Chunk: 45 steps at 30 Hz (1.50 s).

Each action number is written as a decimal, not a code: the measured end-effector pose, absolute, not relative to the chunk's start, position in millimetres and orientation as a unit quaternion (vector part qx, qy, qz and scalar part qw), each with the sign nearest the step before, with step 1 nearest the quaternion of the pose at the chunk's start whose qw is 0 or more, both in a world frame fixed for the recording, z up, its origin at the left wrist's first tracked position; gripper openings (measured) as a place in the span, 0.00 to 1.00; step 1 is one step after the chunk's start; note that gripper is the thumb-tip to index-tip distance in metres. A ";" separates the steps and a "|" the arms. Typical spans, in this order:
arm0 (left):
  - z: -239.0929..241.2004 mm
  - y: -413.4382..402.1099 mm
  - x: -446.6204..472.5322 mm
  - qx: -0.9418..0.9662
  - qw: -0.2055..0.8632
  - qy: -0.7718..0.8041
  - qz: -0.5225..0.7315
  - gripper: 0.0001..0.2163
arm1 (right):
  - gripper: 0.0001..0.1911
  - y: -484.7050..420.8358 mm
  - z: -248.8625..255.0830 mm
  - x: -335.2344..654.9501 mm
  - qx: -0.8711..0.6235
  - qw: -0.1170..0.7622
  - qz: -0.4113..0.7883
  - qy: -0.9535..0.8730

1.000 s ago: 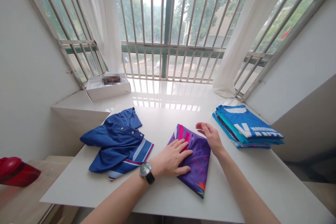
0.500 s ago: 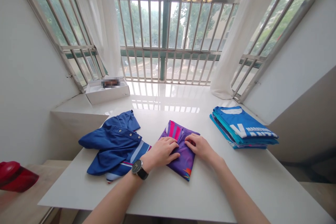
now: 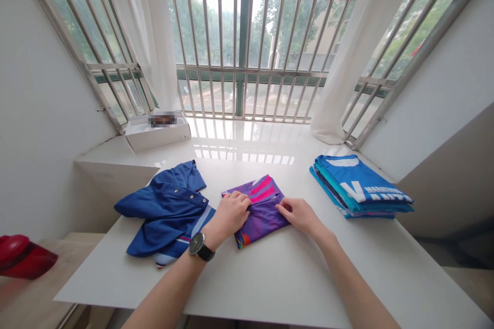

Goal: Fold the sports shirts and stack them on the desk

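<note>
A folded purple garment with pink stripes [image 3: 261, 209] lies in the middle of the white table [image 3: 278, 277]. My left hand [image 3: 228, 214], a watch on its wrist, has its fingers curled over the garment's left edge. On the right edge sits my right hand [image 3: 298, 214], pinching the fabric. An unfolded dark blue polo shirt [image 3: 165, 205] lies just left of my left hand. Further right rests a stack of folded blue shirts [image 3: 357, 185].
A white box [image 3: 156, 131] sits on the glossy window ledge behind the table. Barred windows with white curtains [image 3: 154, 36] close off the back. A red object [image 3: 21, 257] lies low at the far left, beside the table.
The purple garment has turned anticlockwise on the table and now lies wider than deep. Both hands went from resting on it to gripping its left and right edges.
</note>
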State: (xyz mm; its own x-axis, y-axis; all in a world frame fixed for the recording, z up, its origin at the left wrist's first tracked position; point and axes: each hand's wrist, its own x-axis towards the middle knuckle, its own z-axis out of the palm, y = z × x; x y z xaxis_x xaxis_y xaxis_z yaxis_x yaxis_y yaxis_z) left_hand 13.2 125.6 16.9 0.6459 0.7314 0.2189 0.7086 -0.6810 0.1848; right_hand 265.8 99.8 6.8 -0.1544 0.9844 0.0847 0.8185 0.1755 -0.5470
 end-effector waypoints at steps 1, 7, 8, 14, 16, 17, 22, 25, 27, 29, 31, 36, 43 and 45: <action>15.8 126.1 13.5 0.900 0.030 0.415 0.132 0.06 | 0.16 99.1 7.5 266.0 -0.612 0.209 0.201 -0.736; 10.6 129.9 14.1 0.897 0.044 0.424 0.115 0.07 | 0.19 98.8 11.5 268.6 -0.593 0.221 0.275 -0.723; 12.1 131.4 12.1 0.893 0.046 0.432 0.118 0.06 | 0.19 100.5 10.5 269.4 -0.606 0.240 0.269 -0.709; 26.0 148.1 -18.7 0.797 0.041 0.589 0.128 0.11 | 0.19 113.5 -2.6 269.0 -0.667 0.292 0.221 -0.649; 25.5 153.1 -27.8 0.774 0.062 0.619 0.116 0.13 | 0.20 116.2 -5.8 267.0 -0.670 0.289 0.217 -0.648; 24.0 154.7 -30.3 0.773 0.078 0.619 0.115 0.13 | 0.20 117.1 -6.8 266.0 -0.671 0.288 0.215 -0.649; 12.6 155.3 -25.1 0.798 0.160 0.556 0.169 0.07 | 0.21 117.4 -8.0 266.3 -0.666 0.278 0.223 -0.655; 7.5 155.3 -19.9 0.805 0.188 0.527 0.197 0.07 | 0.22 114.3 -4.9 271.5 -0.661 0.272 0.245 -0.655; 4.2 156.1 -18.2 0.811 0.216 0.499 0.216 0.08 | 0.25 110.9 -0.4 277.6 -0.656 0.253 0.284 -0.651; 0.7 156.5 -16.9 0.818 0.252 0.462 0.232 0.08 | 0.28 107.3 5.8 285.3 -0.647 0.212 0.351 -0.643; -2.2 155.3 -14.5 0.824 0.281 0.430 0.240 0.08 | 0.30 104.3 12.6 293.0 -0.637 0.175 0.412 -0.627; -3.4 148.3 -4.5 0.833 0.257 0.424 0.245 0.06 | 0.28 102.1 23.2 301.4 -0.642 0.195 0.433 -0.603; -7.2 150.8 1.1 0.797 0.273 0.479 0.245 0.06 | 0.25 99.4 28.4 296.3 -0.603 0.240 0.482 -0.588; -8.3 152.8 1.8 0.785 0.291 0.490 0.242 0.07 | 0.24 97.9 29.4 295.5 -0.601 0.216 0.497 -0.588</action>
State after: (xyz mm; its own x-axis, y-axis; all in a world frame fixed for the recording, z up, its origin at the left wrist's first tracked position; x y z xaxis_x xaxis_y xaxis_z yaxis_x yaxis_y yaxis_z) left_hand 1.8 152.8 -8.3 0.4019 0.9108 0.0948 0.6288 -0.3497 0.6945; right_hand 295.5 97.9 29.4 -0.1851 0.9211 -0.3426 0.4922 -0.2148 -0.8435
